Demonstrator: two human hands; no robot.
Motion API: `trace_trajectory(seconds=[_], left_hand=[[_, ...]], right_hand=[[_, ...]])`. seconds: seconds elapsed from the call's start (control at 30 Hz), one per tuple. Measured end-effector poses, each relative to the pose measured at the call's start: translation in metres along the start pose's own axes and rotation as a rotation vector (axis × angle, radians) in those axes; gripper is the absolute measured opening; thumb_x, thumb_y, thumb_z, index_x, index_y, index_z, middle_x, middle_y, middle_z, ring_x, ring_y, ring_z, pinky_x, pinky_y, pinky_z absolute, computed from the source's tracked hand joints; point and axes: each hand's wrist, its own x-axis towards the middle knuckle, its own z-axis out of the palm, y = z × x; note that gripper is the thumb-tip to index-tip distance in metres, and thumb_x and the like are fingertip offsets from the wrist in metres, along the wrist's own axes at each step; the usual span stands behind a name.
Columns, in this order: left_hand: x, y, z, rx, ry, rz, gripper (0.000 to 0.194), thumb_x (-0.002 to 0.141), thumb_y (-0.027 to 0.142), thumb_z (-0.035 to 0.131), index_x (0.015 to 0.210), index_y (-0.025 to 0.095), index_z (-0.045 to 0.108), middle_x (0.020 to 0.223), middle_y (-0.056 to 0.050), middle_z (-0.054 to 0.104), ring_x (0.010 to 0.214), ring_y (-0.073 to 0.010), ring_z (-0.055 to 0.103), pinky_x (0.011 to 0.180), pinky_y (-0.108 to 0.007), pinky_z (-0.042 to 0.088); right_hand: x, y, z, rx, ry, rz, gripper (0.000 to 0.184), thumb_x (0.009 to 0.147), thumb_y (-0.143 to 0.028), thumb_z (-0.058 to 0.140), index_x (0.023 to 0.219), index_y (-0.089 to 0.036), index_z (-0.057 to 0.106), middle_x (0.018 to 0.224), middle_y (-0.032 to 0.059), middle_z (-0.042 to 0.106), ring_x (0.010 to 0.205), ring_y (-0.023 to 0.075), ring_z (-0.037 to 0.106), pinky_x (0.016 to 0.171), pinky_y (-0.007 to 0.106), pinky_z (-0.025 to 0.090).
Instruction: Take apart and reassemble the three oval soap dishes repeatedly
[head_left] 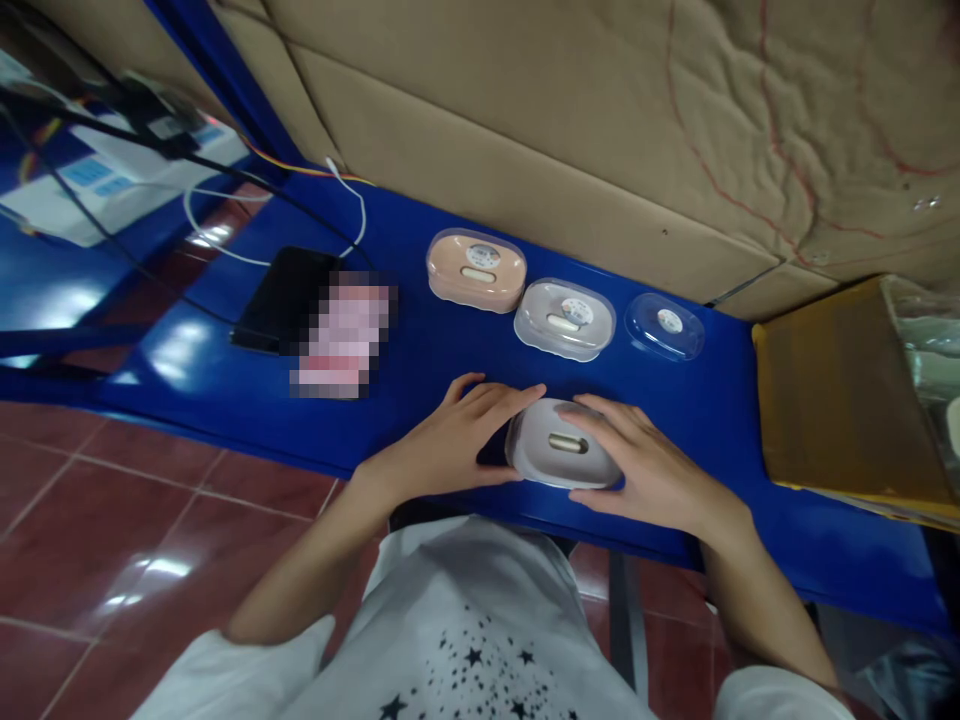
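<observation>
A grey oval soap box [559, 443] with a beige slot in its top lies near the front edge of the blue table [442, 340]. My left hand [450, 440] rests against its left end, thumb and fingers curved round it. My right hand [645, 465] covers its right end, fingers laid over the top. Behind it stand a peach soap box with a clear lid [476, 268], a grey soap box with a clear lid [564, 318] and a loose clear lid [664, 325].
A black phone [281, 295] and a blurred pink item [341, 335] lie at the left, with cables [225, 190] behind. A yellow-brown cardboard box [840, 400] stands at the right. Cardboard sheets [600, 130] line the back. Red floor tiles [112, 520] lie below.
</observation>
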Motion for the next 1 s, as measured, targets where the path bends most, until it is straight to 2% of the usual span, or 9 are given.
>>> trace_trajectory(seconds=[0.13,0.3,0.47,0.6,0.77,1.0], left_hand=[[0.001,0.001,-0.001,-0.007,-0.002,0.003,0.105,0.092,0.047,0.085,0.173,0.033,0.019,0.156,-0.012,0.060,0.145,-0.0323,0.056,0.130,-0.057,0.027],[0.000,0.001,0.000,-0.003,-0.006,0.012,0.094,0.095,0.041,0.082,0.170,0.031,0.026,0.159,-0.012,0.059,0.147,-0.0314,0.054,0.131,-0.057,0.025],[-0.001,0.001,0.002,0.018,0.004,0.004,0.087,0.095,0.034,0.079,0.169,0.030,0.032,0.164,-0.013,0.053,0.152,-0.0332,0.050,0.132,-0.060,0.022],[-0.001,0.001,0.003,0.028,-0.011,-0.009,0.086,0.096,0.035,0.076,0.170,0.030,0.030,0.165,-0.015,0.053,0.154,-0.0333,0.049,0.133,-0.061,0.019],[-0.001,0.001,0.003,0.020,-0.009,-0.014,0.087,0.097,0.035,0.076,0.171,0.032,0.028,0.166,-0.013,0.053,0.154,-0.0331,0.048,0.133,-0.064,0.016],[0.000,0.004,0.000,0.037,-0.019,-0.010,0.081,0.096,0.030,0.073,0.168,0.030,0.035,0.176,-0.015,0.037,0.160,-0.0355,0.040,0.133,-0.065,0.018]], right_hand=[[0.003,-0.006,0.004,-0.053,0.014,-0.020,0.077,0.098,-0.042,0.072,0.166,-0.030,0.039,0.171,0.0154,0.042,0.154,0.0370,0.047,0.122,0.060,0.047],[0.005,-0.011,0.007,-0.115,0.047,-0.030,0.073,0.099,-0.043,0.071,0.164,-0.026,0.043,0.169,0.0176,0.044,0.153,0.0389,0.049,0.120,0.059,0.050],[0.010,-0.011,0.013,-0.141,0.098,-0.027,0.070,0.100,-0.046,0.069,0.163,-0.025,0.045,0.172,0.0184,0.042,0.154,0.0408,0.048,0.121,0.062,0.049],[0.012,-0.013,0.018,-0.152,0.127,-0.037,0.074,0.100,-0.049,0.069,0.166,-0.029,0.040,0.175,0.0168,0.039,0.153,0.0431,0.049,0.119,0.066,0.049],[0.012,-0.018,0.019,-0.200,0.146,-0.033,0.074,0.100,-0.046,0.069,0.166,-0.029,0.040,0.176,0.0187,0.037,0.151,0.0466,0.050,0.114,0.069,0.051],[0.014,-0.022,0.029,-0.235,0.165,-0.021,0.067,0.102,-0.046,0.067,0.161,-0.024,0.045,0.176,0.0227,0.035,0.153,0.0481,0.048,0.112,0.070,0.052]])
